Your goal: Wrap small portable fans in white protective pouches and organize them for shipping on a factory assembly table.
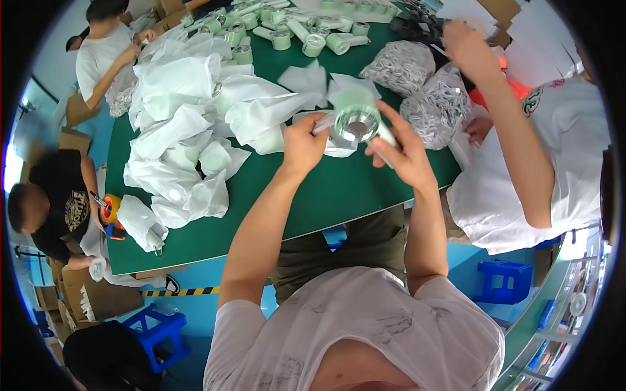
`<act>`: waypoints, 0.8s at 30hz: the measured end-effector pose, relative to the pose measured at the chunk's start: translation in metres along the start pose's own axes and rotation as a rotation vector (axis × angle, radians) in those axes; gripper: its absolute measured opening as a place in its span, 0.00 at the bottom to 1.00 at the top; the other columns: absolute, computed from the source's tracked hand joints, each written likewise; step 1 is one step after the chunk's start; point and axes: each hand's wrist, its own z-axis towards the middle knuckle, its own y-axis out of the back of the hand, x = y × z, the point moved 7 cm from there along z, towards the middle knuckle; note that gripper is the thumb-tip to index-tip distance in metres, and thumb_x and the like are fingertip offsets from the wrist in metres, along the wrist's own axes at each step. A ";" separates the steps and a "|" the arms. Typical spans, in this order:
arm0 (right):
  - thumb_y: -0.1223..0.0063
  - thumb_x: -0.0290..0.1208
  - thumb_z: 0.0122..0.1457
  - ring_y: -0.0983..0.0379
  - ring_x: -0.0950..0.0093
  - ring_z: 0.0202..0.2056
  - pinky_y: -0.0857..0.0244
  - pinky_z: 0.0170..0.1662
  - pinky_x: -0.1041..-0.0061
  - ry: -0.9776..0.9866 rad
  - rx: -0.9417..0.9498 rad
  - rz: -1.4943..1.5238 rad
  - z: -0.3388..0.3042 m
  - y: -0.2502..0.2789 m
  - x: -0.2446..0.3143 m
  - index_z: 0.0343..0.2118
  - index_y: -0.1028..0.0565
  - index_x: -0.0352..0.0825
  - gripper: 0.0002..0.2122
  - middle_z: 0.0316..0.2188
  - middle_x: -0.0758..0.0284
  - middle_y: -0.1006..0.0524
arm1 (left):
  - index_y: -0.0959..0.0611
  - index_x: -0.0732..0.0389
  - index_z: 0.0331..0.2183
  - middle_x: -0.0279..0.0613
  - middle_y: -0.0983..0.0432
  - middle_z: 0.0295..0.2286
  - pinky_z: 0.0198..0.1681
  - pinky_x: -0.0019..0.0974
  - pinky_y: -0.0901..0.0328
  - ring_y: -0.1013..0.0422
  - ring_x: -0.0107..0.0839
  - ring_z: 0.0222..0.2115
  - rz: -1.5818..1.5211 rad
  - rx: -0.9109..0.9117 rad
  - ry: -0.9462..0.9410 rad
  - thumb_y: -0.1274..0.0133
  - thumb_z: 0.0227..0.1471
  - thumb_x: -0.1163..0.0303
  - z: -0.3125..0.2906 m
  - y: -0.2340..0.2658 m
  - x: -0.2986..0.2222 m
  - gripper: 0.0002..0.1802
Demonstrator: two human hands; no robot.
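Observation:
Above the green table, my right hand (411, 155) grips the handle of a pale green handheld device (357, 107) with a round, silver-rimmed head. Motion blurs it somewhat. Its round end faces me, tilted between my hands. Closed beside it on the left, my left hand (304, 146) pinches a whitish strip; whether that belongs to the device or is separate I cannot tell. Just behind the device lie white sheet-like pouches (306, 81). A heap of white soft bags (176, 78), several with pale green devices showing through, spreads left of my hands.
More pale green devices (313, 44) are piled along the table's far side. Two clear bags of grey-white loops (399, 63) rest right of my hands. A co-worker's arm (515, 137) reaches in at the right. An orange tape dispenser (112, 212) sits at the table's (287, 215) left edge.

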 end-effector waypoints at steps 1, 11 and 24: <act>0.38 0.32 0.61 0.26 0.81 0.23 0.32 0.28 0.80 -0.004 0.099 -0.088 -0.007 -0.002 0.005 0.70 0.43 0.38 0.36 0.26 0.66 0.20 | 0.15 0.67 0.41 0.45 0.15 0.33 0.35 0.31 0.28 0.21 0.27 0.31 0.005 0.005 -0.004 0.40 0.54 0.78 0.002 0.001 0.007 0.11; 0.36 0.33 0.59 0.27 0.80 0.19 0.33 0.24 0.78 -0.216 0.211 -0.246 0.031 0.024 -0.006 0.69 0.38 0.40 0.35 0.23 0.66 0.20 | 0.14 0.67 0.38 0.57 0.17 0.30 0.35 0.41 0.28 0.19 0.46 0.30 0.209 -0.122 -0.026 0.40 0.54 0.71 0.028 0.014 0.006 0.11; 0.35 0.32 0.58 0.22 0.77 0.24 0.27 0.31 0.75 -0.238 0.527 -0.180 0.015 -0.003 -0.021 0.73 0.49 0.48 0.42 0.28 0.65 0.18 | 0.13 0.65 0.42 0.39 0.16 0.32 0.36 0.29 0.29 0.23 0.23 0.31 -0.019 0.346 0.092 0.41 0.54 0.76 0.019 0.009 -0.036 0.13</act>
